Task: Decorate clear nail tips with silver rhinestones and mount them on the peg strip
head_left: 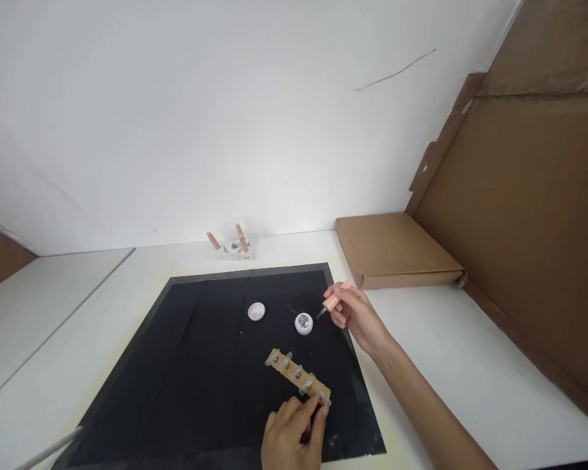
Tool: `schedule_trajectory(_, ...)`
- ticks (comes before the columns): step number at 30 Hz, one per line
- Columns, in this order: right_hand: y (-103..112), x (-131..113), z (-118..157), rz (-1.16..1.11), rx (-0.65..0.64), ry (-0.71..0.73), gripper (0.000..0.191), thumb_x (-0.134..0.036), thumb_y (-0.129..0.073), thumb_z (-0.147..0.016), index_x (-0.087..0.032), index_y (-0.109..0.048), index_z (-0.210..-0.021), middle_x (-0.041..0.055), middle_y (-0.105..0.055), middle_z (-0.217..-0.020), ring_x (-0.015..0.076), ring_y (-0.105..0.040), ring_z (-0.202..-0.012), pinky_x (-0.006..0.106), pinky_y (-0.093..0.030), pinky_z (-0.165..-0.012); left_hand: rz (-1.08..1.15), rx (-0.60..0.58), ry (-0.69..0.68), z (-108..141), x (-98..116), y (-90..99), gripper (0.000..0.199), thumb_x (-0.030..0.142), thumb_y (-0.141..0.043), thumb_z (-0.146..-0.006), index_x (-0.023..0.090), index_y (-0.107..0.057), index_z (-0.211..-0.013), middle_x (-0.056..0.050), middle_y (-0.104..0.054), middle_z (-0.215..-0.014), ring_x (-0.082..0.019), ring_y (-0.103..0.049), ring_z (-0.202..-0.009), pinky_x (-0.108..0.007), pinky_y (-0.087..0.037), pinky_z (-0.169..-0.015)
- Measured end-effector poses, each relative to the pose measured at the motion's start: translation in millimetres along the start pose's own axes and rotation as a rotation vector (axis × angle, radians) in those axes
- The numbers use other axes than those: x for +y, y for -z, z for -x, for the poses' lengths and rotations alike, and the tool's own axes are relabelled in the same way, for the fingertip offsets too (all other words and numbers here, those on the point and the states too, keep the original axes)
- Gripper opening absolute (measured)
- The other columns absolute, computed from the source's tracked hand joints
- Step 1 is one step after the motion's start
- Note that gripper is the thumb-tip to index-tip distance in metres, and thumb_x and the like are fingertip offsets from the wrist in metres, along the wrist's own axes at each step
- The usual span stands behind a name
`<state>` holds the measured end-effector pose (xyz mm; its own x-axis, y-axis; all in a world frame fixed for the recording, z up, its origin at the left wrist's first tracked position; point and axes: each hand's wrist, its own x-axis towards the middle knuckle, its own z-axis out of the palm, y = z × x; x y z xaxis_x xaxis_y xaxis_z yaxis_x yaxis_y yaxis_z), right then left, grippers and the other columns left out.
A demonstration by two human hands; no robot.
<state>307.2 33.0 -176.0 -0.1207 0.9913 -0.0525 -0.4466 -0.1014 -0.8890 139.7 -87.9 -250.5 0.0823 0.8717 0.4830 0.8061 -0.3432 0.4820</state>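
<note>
My right hand (357, 314) holds a small peach-handled brush (332, 302), its dark tip pointing down-left toward a small white jar (304, 323) of glittery stuff on the black mat (200, 378). My left hand (294, 434) rests at the mat's near edge, fingertips touching the near end of a wooden strip (298, 375) that carries several clear false nail tips in a row. A white jar lid (256, 311) lies to the left of the jar.
A clear holder (233, 247) with two more peach-handled tools stands at the wall behind the mat. A flat cardboard box (394, 251) lies at the back right, and a large cardboard sheet (529, 215) leans along the right side. A thin grey rod (49, 449) pokes in at bottom left.
</note>
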Motion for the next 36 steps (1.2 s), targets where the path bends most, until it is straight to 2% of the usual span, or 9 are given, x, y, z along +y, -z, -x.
schedule_trajectory(6, -3.8, 3.0, -0.3, 0.021, -0.009, -0.008, 0.03, -0.034, -0.059, -0.094, -0.016, -0.059, -0.118, 0.0078, -0.064, -0.116, 0.0197, -0.066, -0.096, 0.04, -0.057, -0.08, -0.074, -0.026, -0.055, -2.7, 0.8, -1.4, 0.061, 0.05, -0.026, -0.101, 0.023, -0.079, -0.093, -0.006, -0.075, -0.067, -0.018, -0.067, -0.057, -0.029, -0.043, -0.054)
schedule_trajectory(9, -4.6, 4.8, -1.3, 0.031, -0.015, -0.009, 0.03, -0.034, -0.059, -0.094, -0.016, -0.059, -0.118, 0.0077, -0.064, -0.115, 0.0195, -0.066, -0.095, 0.039, -0.057, -0.08, -0.1, -0.031, -0.075, -3.0, -0.8, -1.8, 0.057, 0.045, -0.027, -0.103, 0.024, -0.079, -0.093, -0.006, -0.077, -0.071, -0.019, -0.068, -0.059, -0.03, -0.044, -0.055)
schedule_trajectory(16, -7.1, 9.0, -2.7, 0.077, -0.022, -0.017, 0.03, -0.034, -0.058, -0.094, -0.016, -0.059, -0.118, 0.0077, -0.064, -0.115, 0.0195, -0.066, -0.095, 0.039, -0.057, -0.08, -0.108, -0.02, -0.125, -2.3, -4.4, 1.5, 0.054, 0.036, -0.03, -0.104, 0.026, -0.078, -0.081, -0.003, -0.073, -0.063, -0.017, -0.067, -0.055, -0.029, -0.038, -0.053)
schedule_trajectory(22, -8.6, 11.9, -3.7, 0.175, 0.015, -0.013, 0.031, -0.035, -0.058, -0.094, -0.016, -0.059, -0.119, 0.0079, -0.064, -0.116, 0.02, -0.066, -0.096, 0.04, -0.057, -0.081, -0.128, -0.01, -0.143, -0.1, -5.1, 2.8, 0.056, 0.034, -0.027, -0.104, 0.025, -0.078, -0.082, -0.002, -0.071, -0.058, -0.016, -0.066, -0.051, -0.029, -0.038, -0.053)
schedule_trajectory(28, -10.2, 16.0, -7.3, 0.358, 0.102, 0.054, 0.029, -0.034, -0.058, -0.095, -0.017, -0.059, -0.118, 0.0078, -0.064, -0.117, 0.0196, -0.066, -0.096, 0.04, -0.057, -0.081, -0.13, 0.011, -0.181, 0.9, -6.4, 7.3, 0.047, 0.029, -0.033, -0.103, 0.026, -0.077, -0.088, -0.002, -0.069, -0.059, -0.015, -0.066, -0.051, -0.025, -0.042, -0.053)
schedule_trajectory(32, -11.8, 18.8, -7.9, 0.489, 0.143, 0.132, 0.027, -0.033, -0.057, -0.095, -0.018, -0.06, -0.117, 0.0081, -0.063, -0.119, 0.0196, -0.065, -0.098, 0.04, -0.056, -0.084, -0.036, 0.023, -0.238, 3.2, -10.0, 8.2, 0.039, 0.025, -0.038, -0.102, 0.022, -0.077, -0.098, -0.002, -0.067, -0.057, -0.014, -0.063, -0.048, -0.023, -0.044, -0.051)
schedule_trajectory(36, -15.3, 18.6, -4.9, 0.623, 0.141, 0.165, 0.029, -0.034, -0.057, -0.095, -0.017, -0.059, -0.118, 0.0079, -0.064, -0.117, 0.0194, -0.065, -0.096, 0.04, -0.057, -0.081, 0.247, -0.023, -0.261, -0.2, -18.2, 14.8, 0.028, 0.019, -0.049, -0.098, 0.017, -0.076, -0.104, -0.005, -0.068, -0.062, -0.013, -0.063, -0.051, -0.019, -0.049, -0.051)
